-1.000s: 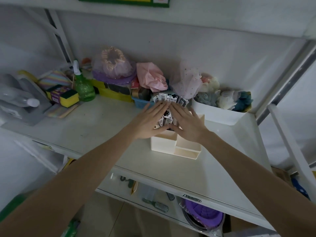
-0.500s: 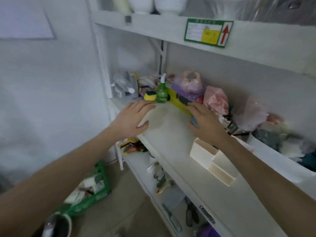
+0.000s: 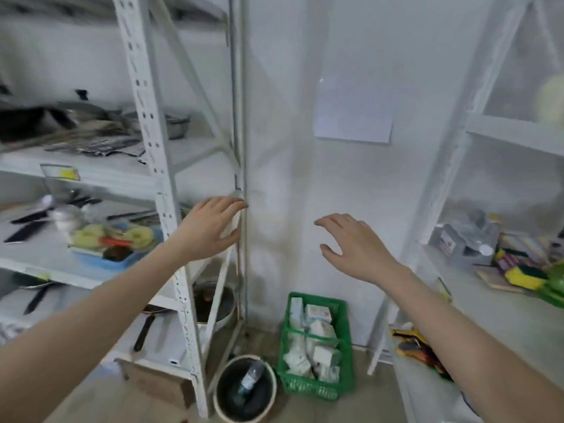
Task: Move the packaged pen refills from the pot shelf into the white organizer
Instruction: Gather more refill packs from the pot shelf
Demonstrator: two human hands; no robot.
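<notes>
The pot shelf (image 3: 91, 166) stands at the left, with dark pans and lids (image 3: 61, 120) on its upper board. In front of the pans lies a pile of flat dark packets (image 3: 97, 146), too blurred to read. My left hand (image 3: 210, 227) hovers with its fingers spread, in front of the rack's rear upright, and holds nothing. Out in front of the white wall, my right hand (image 3: 351, 245) is also spread and empty. The white organizer is out of view.
A green basket (image 3: 345, 346) of white boxes and a dark bucket (image 3: 244, 386) with a bottle stand on the floor in the corner. A lidded pot (image 3: 210, 300) sits low on the left rack. Sponges (image 3: 525, 271) lie on the right shelf.
The view has swung left, from the right shelf with the organizer to the corner and the pot shelf. Both hands have left that shelf and now hang in the air.
</notes>
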